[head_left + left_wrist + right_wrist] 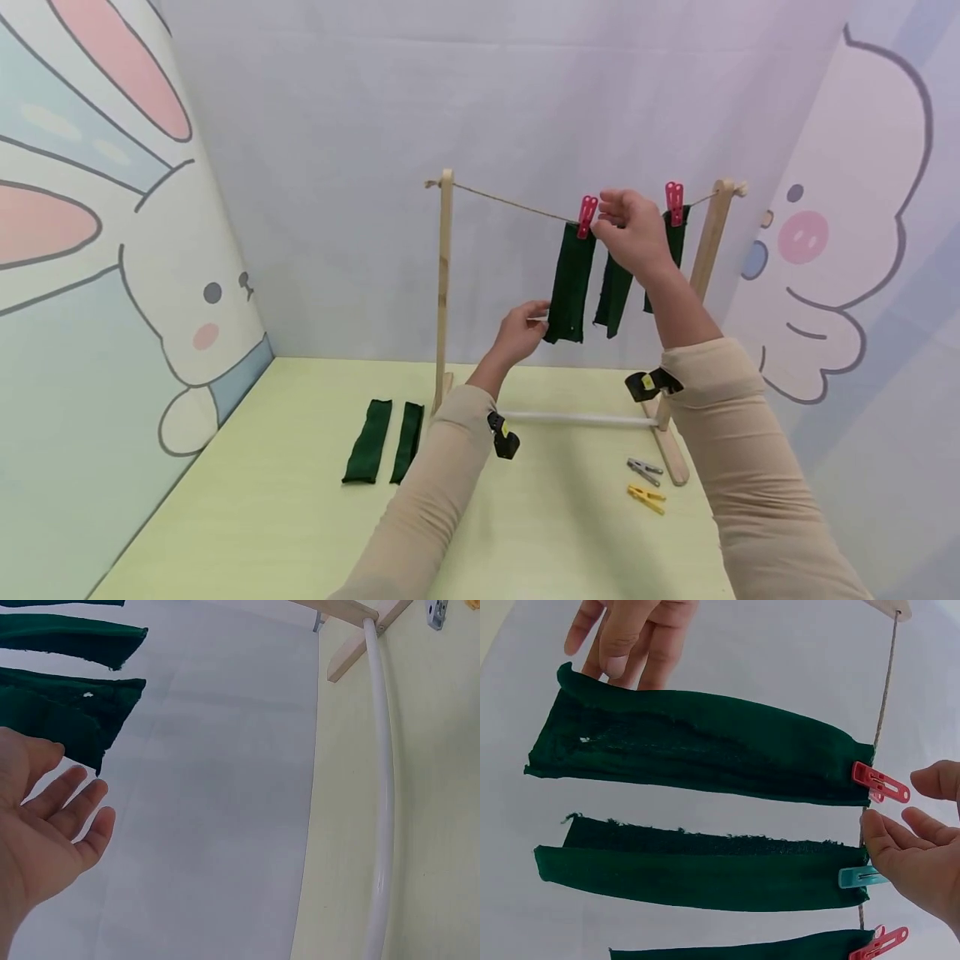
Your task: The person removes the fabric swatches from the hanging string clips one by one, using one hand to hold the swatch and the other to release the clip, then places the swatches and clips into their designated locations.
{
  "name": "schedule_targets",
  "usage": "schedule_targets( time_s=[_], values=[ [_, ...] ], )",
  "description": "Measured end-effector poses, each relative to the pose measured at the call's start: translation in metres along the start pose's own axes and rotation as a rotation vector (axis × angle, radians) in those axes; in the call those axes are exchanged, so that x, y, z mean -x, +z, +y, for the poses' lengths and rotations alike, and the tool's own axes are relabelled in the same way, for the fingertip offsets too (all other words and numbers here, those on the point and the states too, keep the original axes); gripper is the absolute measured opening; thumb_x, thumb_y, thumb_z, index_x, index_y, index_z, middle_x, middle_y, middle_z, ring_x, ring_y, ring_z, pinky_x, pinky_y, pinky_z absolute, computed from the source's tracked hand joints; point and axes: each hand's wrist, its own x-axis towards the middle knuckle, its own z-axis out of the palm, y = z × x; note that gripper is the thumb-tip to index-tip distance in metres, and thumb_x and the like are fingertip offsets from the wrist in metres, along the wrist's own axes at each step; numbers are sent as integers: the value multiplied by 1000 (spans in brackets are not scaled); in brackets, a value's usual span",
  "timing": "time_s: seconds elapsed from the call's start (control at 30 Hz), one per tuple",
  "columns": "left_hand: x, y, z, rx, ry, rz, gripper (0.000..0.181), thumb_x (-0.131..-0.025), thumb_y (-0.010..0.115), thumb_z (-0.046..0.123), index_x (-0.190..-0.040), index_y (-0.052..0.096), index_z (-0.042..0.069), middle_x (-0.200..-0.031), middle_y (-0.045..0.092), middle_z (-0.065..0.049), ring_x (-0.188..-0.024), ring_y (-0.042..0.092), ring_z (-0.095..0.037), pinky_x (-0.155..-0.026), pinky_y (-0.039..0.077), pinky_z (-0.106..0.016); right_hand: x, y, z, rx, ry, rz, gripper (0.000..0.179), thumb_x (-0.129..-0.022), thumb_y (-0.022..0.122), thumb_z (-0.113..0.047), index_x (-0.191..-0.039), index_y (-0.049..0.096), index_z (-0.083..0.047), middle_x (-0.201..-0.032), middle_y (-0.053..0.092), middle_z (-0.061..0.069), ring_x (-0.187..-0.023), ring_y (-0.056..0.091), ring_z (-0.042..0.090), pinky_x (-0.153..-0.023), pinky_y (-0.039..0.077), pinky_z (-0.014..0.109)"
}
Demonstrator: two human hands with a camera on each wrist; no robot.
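A dark green cloth strip (572, 283) hangs from the twine line (513, 202), clipped at its top by a red clothespin (587, 217). My right hand (637, 235) is beside that clothespin, its thumb and fingers spread apart with nothing between them. Lower down, my left hand (520, 333) is at the strip's left edge near the bottom; the thumb overlaps the cloth in the left wrist view, and the fingers are loose. A second green strip (705, 874) hangs alongside from a blue clothespin (859, 877). The third strip (676, 242), partly hidden by my right hand, has a red clothespin (675, 204).
Wooden posts (444, 275) hold the line, with a white bar (577, 418) joining them low down. Two green strips (369, 442) lie on the pale yellow table (247, 500) at left. Gray (645, 469) and yellow (647, 498) clothespins lie near the right foot.
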Motion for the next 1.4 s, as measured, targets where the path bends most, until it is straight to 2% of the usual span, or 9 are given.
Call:
schedule_targets(
  time_s=[0.13,0.37,0.5,0.63,0.77,1.1,1.23,1.4],
  values=[
    [1,2,2,24,10,-24,34,-95,50,4,-129,54,6,-115,59,-8,-100,58,-18,-83,47,-28,-1,1,-2,-5,33,-14,44,-95,51,-15,-137,42,-5,-135,48,12,-117,49,24,-93,42,29],
    [1,2,5,29,24,-23,25,-93,56,4,-117,62,3,-99,65,-6,-88,61,-14,-77,48,-26,-6,-4,-5,-37,59,-56,46,-96,51,-18,-140,40,-8,-136,47,12,-118,48,23,-93,42,33],
    [2,-1,5,13,21,-7,23,-89,63,5,-111,65,2,-94,66,-6,-86,62,-14,-75,49,-25,-8,-10,-1,-124,57,-77,46,-95,54,-20,-138,43,-10,-128,53,12,-107,53,21,-86,45,30],
    [5,-4,6,32,-4,2,19,-86,67,6,-104,68,2,-92,67,-6,-86,63,-14,-74,50,-26,-7,-14,2,-205,40,-64,39,-93,58,-15,-130,52,-4,-115,58,12,-93,54,19,-76,46,21],
    [7,-6,8,57,-31,3,17,-85,68,6,-101,69,2,-90,68,-5,-84,63,-14,-74,50,-26,-5,-14,2,-231,41,-65,37,-91,60,-13,-126,55,-2,-110,58,12,-90,54,17,-76,47,18],
    [15,-8,1,78,-32,40,15,-83,71,11,-97,70,4,-80,68,-2,-74,63,-12,-71,49,-28,-2,-7,4,-204,19,-48,36,-90,62,-15,-124,56,-3,-111,58,12,-95,54,18,-82,46,22],
    [20,-8,1,81,-6,31,16,-84,70,14,-97,70,4,-80,68,-2,-72,63,-12,-70,49,-27,1,-7,7,-147,-28,-1,34,-90,64,-18,-119,59,-2,-105,61,10,-91,55,18,-80,46,21],
    [21,-12,4,72,23,52,16,-87,68,13,-99,70,4,-82,68,-4,-73,63,-13,-68,49,-27,3,-7,6,-103,-95,46,32,-91,62,-18,-115,60,1,-102,61,10,-88,55,18,-79,46,20]
  ],
)
